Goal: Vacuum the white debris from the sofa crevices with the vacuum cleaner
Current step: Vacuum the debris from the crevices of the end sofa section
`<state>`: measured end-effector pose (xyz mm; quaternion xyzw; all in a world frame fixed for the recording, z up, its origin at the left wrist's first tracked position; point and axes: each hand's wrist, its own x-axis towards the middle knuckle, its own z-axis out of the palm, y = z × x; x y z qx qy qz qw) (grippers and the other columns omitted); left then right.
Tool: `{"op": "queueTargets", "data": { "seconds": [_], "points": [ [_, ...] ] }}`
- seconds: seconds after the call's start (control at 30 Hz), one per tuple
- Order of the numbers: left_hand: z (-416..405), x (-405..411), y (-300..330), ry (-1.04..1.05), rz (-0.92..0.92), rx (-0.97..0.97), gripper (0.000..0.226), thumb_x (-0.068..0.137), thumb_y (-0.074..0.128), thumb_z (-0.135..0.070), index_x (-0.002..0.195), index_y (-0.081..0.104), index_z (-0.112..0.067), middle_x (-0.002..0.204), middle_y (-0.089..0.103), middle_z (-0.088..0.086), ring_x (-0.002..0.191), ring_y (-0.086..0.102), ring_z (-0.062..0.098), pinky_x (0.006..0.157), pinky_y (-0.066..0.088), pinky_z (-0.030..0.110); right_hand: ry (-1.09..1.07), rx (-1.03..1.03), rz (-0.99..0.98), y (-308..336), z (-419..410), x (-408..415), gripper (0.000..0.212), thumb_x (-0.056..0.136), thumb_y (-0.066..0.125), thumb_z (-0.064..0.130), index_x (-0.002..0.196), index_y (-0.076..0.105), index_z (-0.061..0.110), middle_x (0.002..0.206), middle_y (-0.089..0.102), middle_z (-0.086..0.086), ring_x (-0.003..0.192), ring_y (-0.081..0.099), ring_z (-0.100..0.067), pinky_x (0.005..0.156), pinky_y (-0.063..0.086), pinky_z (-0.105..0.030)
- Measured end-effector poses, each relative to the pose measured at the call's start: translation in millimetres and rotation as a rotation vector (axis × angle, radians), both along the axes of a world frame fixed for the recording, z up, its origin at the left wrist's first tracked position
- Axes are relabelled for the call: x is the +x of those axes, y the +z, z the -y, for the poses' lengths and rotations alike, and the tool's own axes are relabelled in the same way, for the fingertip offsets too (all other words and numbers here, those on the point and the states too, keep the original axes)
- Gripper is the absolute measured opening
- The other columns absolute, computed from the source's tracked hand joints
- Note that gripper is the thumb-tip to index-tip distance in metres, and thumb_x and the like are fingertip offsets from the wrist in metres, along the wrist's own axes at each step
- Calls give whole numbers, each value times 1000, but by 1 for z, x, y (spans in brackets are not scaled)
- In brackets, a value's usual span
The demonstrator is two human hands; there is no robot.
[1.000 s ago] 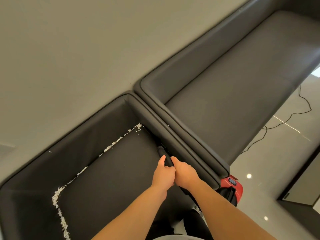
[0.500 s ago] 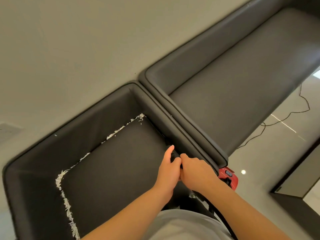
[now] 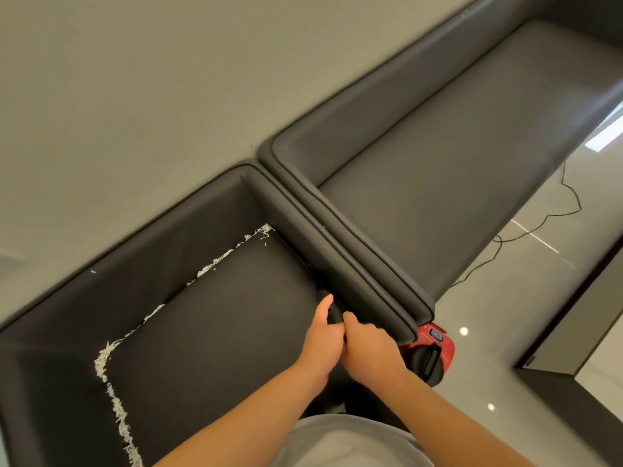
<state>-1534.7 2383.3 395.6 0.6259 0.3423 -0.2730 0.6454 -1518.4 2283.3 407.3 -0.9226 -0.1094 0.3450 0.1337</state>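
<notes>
While both hands clasped the black vacuum nozzle [image 3: 328,306] in the head view, its tip sat in the right-side crevice of the dark sofa seat [image 3: 215,318]; left hand [image 3: 320,340] wrapped the tube, right hand [image 3: 369,343] gripped just behind it, the two touching. White debris [image 3: 232,252] lined the back crevice and the left one, apparently untouched. Red vacuum cleaner [image 3: 435,348] stood on the floor by the armrest. Step looked like working the right crevice; next move likely called for sliding the nozzle up to the back corner.

Plain grey wall [image 3: 141,96] behind, glossy pale floor [image 3: 505,332] with ceiling-light reflections and a trailing black cable [image 3: 539,227].
</notes>
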Motion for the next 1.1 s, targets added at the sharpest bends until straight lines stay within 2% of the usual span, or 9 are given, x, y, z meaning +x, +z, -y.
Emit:
{"op": "queueTargets", "data": {
  "seconds": [0.2,0.33,0.47,0.53,0.6,0.7,0.77,0.93,1.1],
  "points": [
    [-7,1,-15,-27,-10,92,60,105,51,-25,156,26,-48,158,43,1,139,47,23,114,44,50,-43,26,-62,-18,-9,4,30,98,57,23,124,43,16,99,69,-3,80,67,-21,68,54,-31],
    [-4,23,-15,-21,-5,89,63,102,54,-19,155,30,-43,158,41,3,133,52,23,111,47,47,-99,76,-79,-19,-5,21,24,100,52,23,122,48,14,94,67,-2,72,61,-19,55,42,-25],
    [5,23,-9,-3,-15,79,61,103,52,-17,154,32,-43,154,42,4,126,56,23,107,51,47,-84,41,-81,-7,1,22,28,101,53,22,127,47,14,106,70,-6,87,69,-24,69,51,-31],
    [2,18,-3,20,-25,86,60,102,48,-12,151,35,-43,140,52,1,118,59,21,103,53,47,-36,19,-67,3,-2,18,29,102,52,23,128,46,13,109,69,-7,91,70,-25,72,53,-32],
    [-3,10,8,56,-18,71,59,100,45,-8,148,40,-42,120,60,-1,101,64,18,89,59,41,29,5,-34,16,-5,12,29,103,51,26,128,45,13,108,69,-7,90,70,-25,71,53,-32],
    [-5,-7,24,86,19,42,55,97,47,-7,141,49,-40,118,62,18,71,63,8,56,53,23,81,0,15,37,0,2,28,104,46,32,125,46,14,106,68,-7,88,69,-25,75,57,-35],
    [1,-16,31,101,32,-4,53,95,49,-6,137,54,-38,110,60,17,61,63,5,50,51,19,101,-28,30,46,7,-4,28,104,45,34,124,46,14,105,66,-6,85,65,-24,72,54,-34],
    [15,-29,29,94,28,-55,53,95,50,-2,135,56,-36,138,59,17,78,65,14,51,51,19,73,-38,35,42,20,-24,26,103,44,36,121,46,17,92,58,0,78,61,-20,70,52,-31],
    [25,-32,11,1,-63,-5,64,96,48,-3,149,42,-40,134,60,9,93,66,19,69,58,29,41,3,-1,12,32,-32,25,104,43,34,121,46,16,96,64,-3,82,64,-23,62,46,-31]
  ]
}}
